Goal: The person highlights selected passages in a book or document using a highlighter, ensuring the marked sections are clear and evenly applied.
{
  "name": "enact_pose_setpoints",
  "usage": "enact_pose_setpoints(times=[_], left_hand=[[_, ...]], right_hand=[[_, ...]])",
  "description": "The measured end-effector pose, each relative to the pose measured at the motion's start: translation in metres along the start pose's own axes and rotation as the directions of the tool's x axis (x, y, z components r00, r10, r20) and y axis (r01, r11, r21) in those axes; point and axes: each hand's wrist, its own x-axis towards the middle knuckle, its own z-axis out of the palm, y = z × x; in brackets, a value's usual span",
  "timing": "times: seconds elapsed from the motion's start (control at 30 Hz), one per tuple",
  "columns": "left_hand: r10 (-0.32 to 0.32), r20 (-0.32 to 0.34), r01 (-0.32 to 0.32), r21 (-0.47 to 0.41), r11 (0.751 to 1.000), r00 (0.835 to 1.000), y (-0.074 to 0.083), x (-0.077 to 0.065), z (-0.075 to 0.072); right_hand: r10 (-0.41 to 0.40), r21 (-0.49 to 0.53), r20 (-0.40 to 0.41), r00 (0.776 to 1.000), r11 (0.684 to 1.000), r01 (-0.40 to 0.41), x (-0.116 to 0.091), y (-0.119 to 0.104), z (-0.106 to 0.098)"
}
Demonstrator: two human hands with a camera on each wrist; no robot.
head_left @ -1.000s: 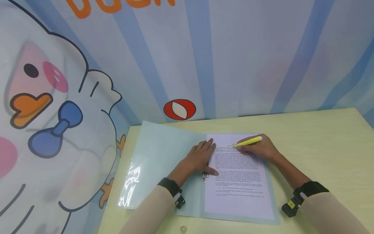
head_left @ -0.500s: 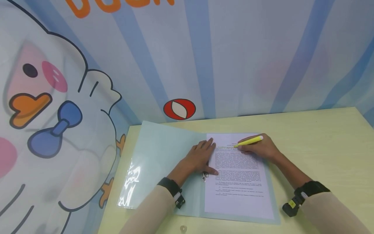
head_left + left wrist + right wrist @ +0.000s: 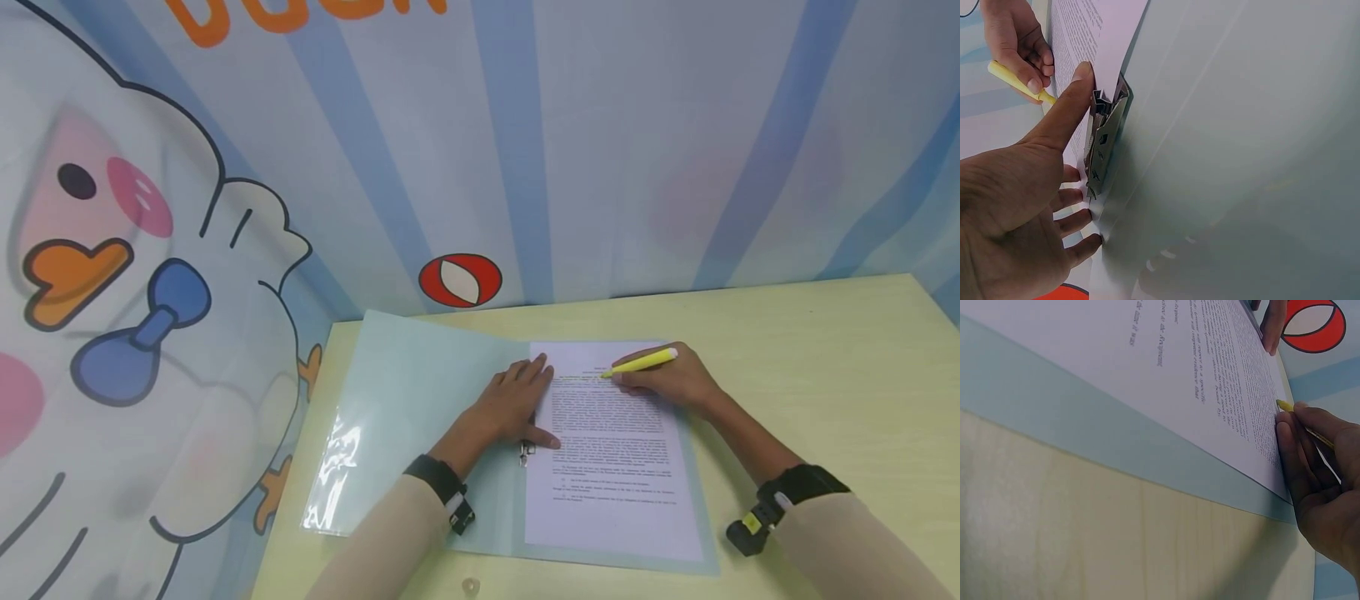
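Note:
A printed sheet (image 3: 615, 525) lies in an open pale blue folder (image 3: 420, 392). My right hand (image 3: 678, 379) pinches a yellow highlighter (image 3: 647, 362), its tip at the upper lines of text; some yellow marking shows near there. In the right wrist view the highlighter tip (image 3: 1284, 405) meets the paper close to the fingertips. My left hand (image 3: 510, 408) rests with spread fingers over the sheet's left edge. Under its thumb, the left wrist view shows the folder's metal clip (image 3: 1105, 134) along the spine, holding the paper's edge.
The folder lies on a light wooden table (image 3: 817, 375). Its clear front cover (image 3: 337, 467) is spread to the left. Behind the table hangs a striped blue cloth (image 3: 600, 150) with a cartoon duck (image 3: 225, 350). A small round spot (image 3: 471, 587) marks the table's front.
The highlighter and my right hand have shifted very slightly to the right along the line of text. My left hand stays in place.

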Motion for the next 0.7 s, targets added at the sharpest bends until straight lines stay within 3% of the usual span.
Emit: enact_pose_setpoints(times=[0.47, 0.7], left_hand=[[-0.004, 0.003, 0.004, -0.007, 1.0, 1.0, 0.001, 0.0003, -0.0004], [-0.003, 0.016, 0.003, 0.013, 1.0, 1.0, 0.0001, 0.0016, 0.0007]], right_hand=[[-0.007, 0.046, 0.011, 1.0, 0.999, 0.006, 0.0, 0.0025, -0.0024], [-0.03, -0.005, 0.006, 1.0, 1.0, 0.03, -0.0002, 0.0045, -0.0043]])
